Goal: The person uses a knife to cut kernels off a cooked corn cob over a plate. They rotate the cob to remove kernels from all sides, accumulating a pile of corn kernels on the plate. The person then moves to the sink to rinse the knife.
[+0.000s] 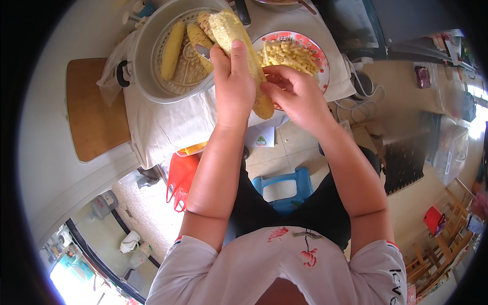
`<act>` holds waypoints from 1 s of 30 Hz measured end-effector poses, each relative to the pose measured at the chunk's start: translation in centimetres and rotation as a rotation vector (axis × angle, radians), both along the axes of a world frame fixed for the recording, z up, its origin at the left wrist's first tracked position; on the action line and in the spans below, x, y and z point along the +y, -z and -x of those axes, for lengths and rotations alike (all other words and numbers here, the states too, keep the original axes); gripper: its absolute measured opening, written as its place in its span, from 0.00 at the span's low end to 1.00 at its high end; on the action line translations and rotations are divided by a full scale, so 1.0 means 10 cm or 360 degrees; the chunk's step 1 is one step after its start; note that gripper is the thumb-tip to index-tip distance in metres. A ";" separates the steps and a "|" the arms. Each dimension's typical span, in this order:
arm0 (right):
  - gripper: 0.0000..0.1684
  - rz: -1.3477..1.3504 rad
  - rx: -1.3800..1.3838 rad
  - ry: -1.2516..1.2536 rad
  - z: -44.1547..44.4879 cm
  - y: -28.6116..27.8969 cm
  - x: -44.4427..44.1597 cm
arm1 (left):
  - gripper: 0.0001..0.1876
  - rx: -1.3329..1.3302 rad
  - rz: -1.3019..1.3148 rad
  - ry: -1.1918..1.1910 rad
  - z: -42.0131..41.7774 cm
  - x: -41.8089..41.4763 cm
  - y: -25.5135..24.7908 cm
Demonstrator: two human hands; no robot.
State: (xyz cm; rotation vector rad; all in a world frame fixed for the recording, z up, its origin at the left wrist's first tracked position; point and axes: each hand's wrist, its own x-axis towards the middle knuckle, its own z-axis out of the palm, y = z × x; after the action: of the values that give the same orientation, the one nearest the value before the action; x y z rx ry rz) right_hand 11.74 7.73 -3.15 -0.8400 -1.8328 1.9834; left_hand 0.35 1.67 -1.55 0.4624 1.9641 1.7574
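A partly stripped corn cob (230, 28) is gripped in my left hand (234, 85), tilted across the gap between pot and plate. The pointed metal tip (203, 51) of a tool juts out beside that hand's fingers; the rest of it is hidden. My right hand (299, 93) has its thumb and fingers against the cob's lower right side. Under and beyond it, a plate with a red floral rim (324, 65) carries a heap of loose corn kernels (288, 55). To the left, a metal steamer pot (143, 82) contains several more cobs, including a yellow corn cob (173, 49).
A pale cloth (164, 126) covers the table. Behind the pot lies a black handle (242, 13); a metal bowl (280, 3) is at the far edge. Below are a red plastic bag (181, 179) and a blue plastic stool (301, 187). A white cable (366, 103) coils at the right.
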 end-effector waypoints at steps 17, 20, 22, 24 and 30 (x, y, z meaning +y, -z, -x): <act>0.17 0.1182 0.0242 0.0278 0.02 -0.05 0.10 | 0.21 -0.0078 0.0058 -0.0001 0.01 0.04 -0.01; 0.17 0.0712 0.0224 0.0179 0.05 0.04 0.09 | 0.20 -0.0027 0.0031 0.0073 -0.05 0.06 -0.01; 0.16 0.0481 0.0157 0.0232 0.06 -0.02 0.02 | 0.20 -0.0093 0.0001 0.0033 -0.08 0.07 0.03; 0.15 0.0222 0.0136 0.0302 0.08 -0.02 -0.05 | 0.20 -0.0153 -0.0032 0.0010 -0.09 0.08 0.04; 0.12 -0.0449 -0.0022 0.0493 0.12 -0.01 -0.16 | 0.20 -0.0059 -0.0023 -0.0002 -0.10 0.09 0.09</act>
State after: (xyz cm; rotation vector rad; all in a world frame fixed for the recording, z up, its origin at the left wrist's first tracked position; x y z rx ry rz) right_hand 10.50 6.10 -3.00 -0.9801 -1.8061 1.4948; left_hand 1.36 2.53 -2.45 0.4307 1.9280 1.7691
